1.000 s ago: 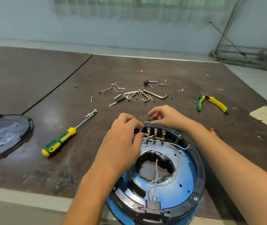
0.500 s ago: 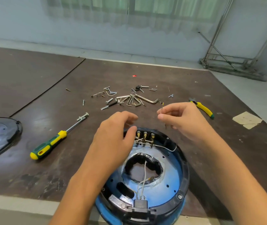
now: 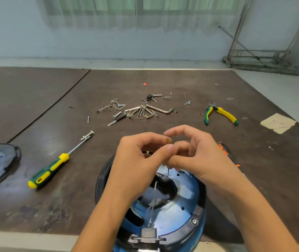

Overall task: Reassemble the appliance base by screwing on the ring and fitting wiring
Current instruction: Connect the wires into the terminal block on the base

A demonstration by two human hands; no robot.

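Both forearms reach in from near edge, hands meet fingertip to fingertip above appliance base. Left hand: fingers curled, index and thumb pinch small brass piece. Right hand: index arched over top, thumb tucked against left thumb, curled tight; can't tell what it holds. Base at near table edge under hands, black ring on rim, white wiring runs into centre hole. Screwdriver well left.
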